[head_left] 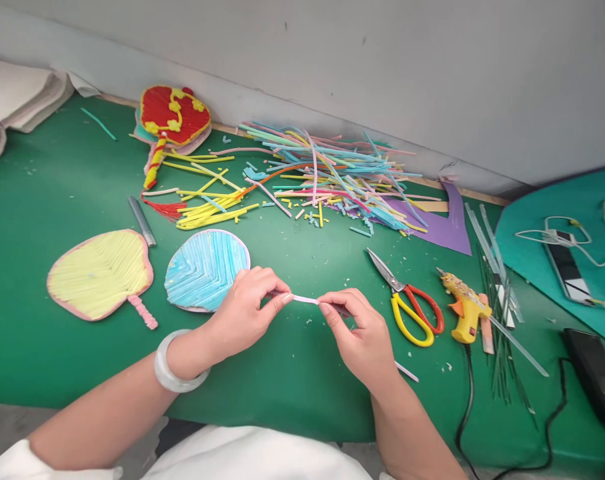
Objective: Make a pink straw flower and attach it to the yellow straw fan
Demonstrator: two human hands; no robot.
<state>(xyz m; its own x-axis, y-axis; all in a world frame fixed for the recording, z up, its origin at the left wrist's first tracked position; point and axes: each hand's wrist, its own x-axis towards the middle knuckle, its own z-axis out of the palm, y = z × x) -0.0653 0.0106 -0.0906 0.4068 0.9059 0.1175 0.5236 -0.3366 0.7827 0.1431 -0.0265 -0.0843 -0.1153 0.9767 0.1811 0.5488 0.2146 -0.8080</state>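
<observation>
A pale pink pipe cleaner [305,300] is stretched between my two hands above the green table. My left hand [249,310] pinches one end between thumb and fingers. Facing it, my right hand [363,333] pinches the strip from the other side. A thin pale end [407,372] shows past my right wrist; whether it belongs to the same strip is hidden. Just behind my left hand lies a rounded blue panel [202,267] made of pipe cleaners with a pale pink edge. Left of it is a yellow fan [99,275] with a pink rim and a twisted pink handle.
Scissors [405,300], a yellow glue gun [466,310] and green wires [502,347] lie on the right. At the back are a heap of coloured pipe cleaners [327,167], purple sheet [447,230] and red fan [155,107]. A black cable [465,407] runs along the front right.
</observation>
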